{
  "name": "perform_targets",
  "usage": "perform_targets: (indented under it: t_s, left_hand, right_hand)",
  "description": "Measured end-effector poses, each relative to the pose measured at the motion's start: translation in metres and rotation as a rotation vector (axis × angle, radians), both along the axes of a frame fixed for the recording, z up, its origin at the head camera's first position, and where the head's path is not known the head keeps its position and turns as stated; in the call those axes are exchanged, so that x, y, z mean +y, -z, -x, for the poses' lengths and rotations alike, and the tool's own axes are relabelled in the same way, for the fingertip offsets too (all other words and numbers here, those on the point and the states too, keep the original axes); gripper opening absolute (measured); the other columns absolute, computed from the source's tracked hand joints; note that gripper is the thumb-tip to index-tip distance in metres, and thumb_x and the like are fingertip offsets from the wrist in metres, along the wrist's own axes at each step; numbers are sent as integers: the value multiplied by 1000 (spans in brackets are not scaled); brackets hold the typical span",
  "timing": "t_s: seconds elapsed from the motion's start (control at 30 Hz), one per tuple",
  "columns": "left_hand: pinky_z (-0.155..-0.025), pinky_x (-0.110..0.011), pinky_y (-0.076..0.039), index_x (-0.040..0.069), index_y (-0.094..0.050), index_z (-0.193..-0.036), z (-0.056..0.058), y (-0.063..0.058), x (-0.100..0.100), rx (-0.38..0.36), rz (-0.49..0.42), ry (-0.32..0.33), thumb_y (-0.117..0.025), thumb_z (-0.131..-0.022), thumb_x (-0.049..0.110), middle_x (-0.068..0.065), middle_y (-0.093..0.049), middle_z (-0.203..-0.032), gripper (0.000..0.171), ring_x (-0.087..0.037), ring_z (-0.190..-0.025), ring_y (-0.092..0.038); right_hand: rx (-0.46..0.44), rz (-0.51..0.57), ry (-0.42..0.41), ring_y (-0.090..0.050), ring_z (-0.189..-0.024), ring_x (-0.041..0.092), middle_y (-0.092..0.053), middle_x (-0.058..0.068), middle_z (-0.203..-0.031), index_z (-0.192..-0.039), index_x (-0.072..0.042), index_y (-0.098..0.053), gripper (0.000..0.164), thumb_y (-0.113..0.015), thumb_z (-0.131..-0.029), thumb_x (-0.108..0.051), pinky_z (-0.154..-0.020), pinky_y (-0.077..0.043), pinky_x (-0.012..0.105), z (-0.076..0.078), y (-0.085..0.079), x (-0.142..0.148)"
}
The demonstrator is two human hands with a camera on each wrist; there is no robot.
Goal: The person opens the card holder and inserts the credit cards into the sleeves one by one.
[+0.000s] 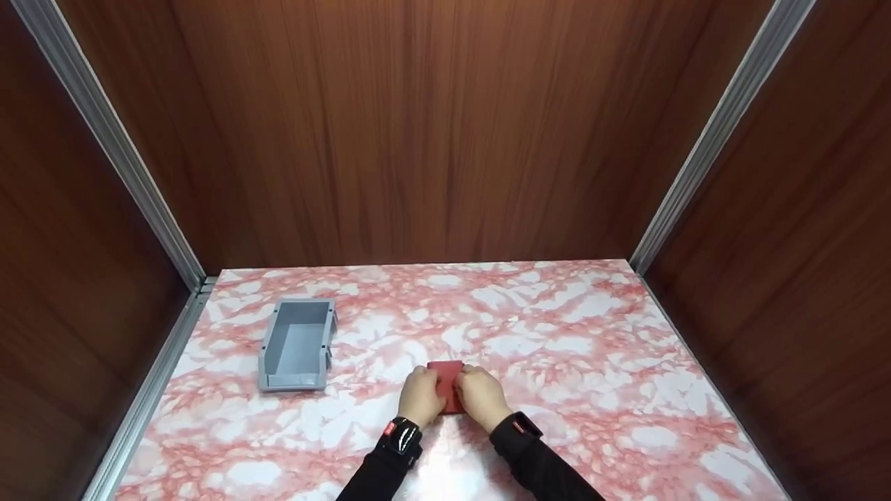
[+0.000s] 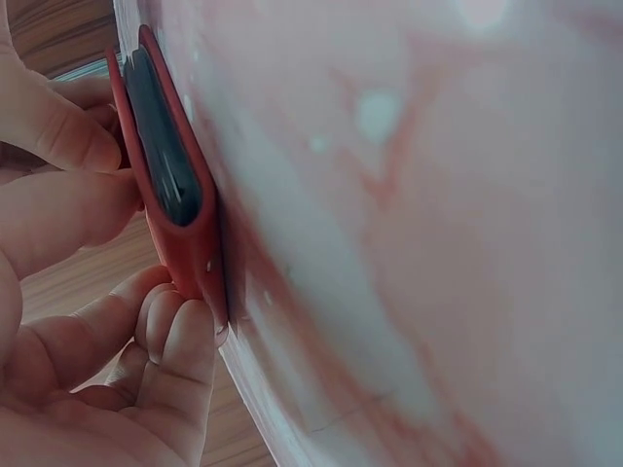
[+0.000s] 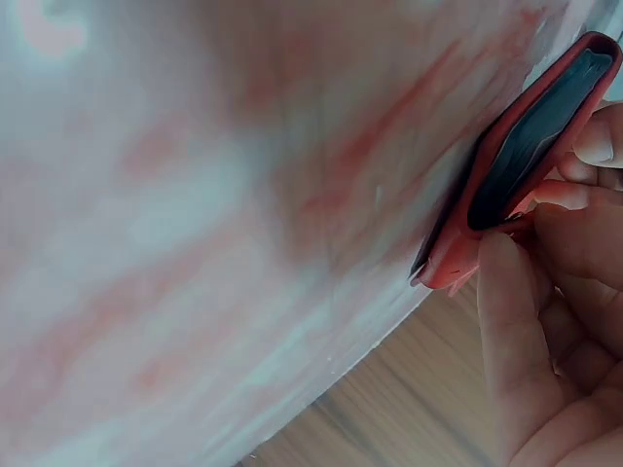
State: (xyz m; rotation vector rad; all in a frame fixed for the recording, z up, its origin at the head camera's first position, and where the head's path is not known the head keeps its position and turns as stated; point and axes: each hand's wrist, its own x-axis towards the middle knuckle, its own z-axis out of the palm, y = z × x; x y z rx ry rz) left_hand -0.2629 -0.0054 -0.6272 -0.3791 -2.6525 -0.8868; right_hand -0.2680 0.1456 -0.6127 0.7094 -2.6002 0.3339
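Note:
A red wallet [image 1: 449,385] with dark inner sleeves lies folded on the marbled tabletop, between the two hands. My left hand [image 1: 422,398] holds its left side; in the left wrist view, curled fingertips [image 2: 185,321] press the folded red edge. From the other side my right hand [image 1: 482,395] pinches the wallet's upper cover at its edge between thumb and finger, as the right wrist view shows of the right hand [image 3: 545,331]. The dark sleeves show at the wallet's near end in both wrist views. Part of the cover is hidden behind the fingers.
A grey open-fronted plastic bin [image 1: 263,372] stands on the left of the red-and-white tabletop [image 1: 592,431]. Brown wood-grain panels [image 1: 418,139] enclose the back and both sides, with metal rails [image 1: 724,132] at the corners.

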Motion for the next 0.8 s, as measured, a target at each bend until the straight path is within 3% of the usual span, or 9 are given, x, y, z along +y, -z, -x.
perform_targets:
  t_s: [0.27, 0.5, 0.8]
  left_hand:
    - [-67, -45, -48, 3, -60, -77, 1, -3, 0, 12, -7, 7, -82, -62, 8, -9, -53, -77, 27, -31, -71, -57]
    - [-67, -44, -48, 2, -61, -78, 0, -4, -1, 3, -1, 14, -82, -63, 9, -9, -53, -77, 27, -30, -71, -57]
    - [-65, -44, -47, 4, -59, -74, 0, 0, 1, 33, -11, 4, -81, -67, 9, -9, -53, -75, 23, -31, -70, -56]
  right_hand:
    - [62, -108, -10, -60, -68, 23, -56, 2, -74, -65, -9, -60, 17, -69, -78, -2, -56, -52, 32, 1, 2, 1]
    - [23, -61, -22, -61, -67, 24, -58, 3, -75, -64, -9, -59, 19, -69, -79, -3, -55, -52, 36, 0, -1, 2]
    - [-6, -91, -39, -60, -63, 25, -60, 5, -73, -64, -8, -58, 20, -67, -80, -1, -56, -52, 37, 3, -5, 1]
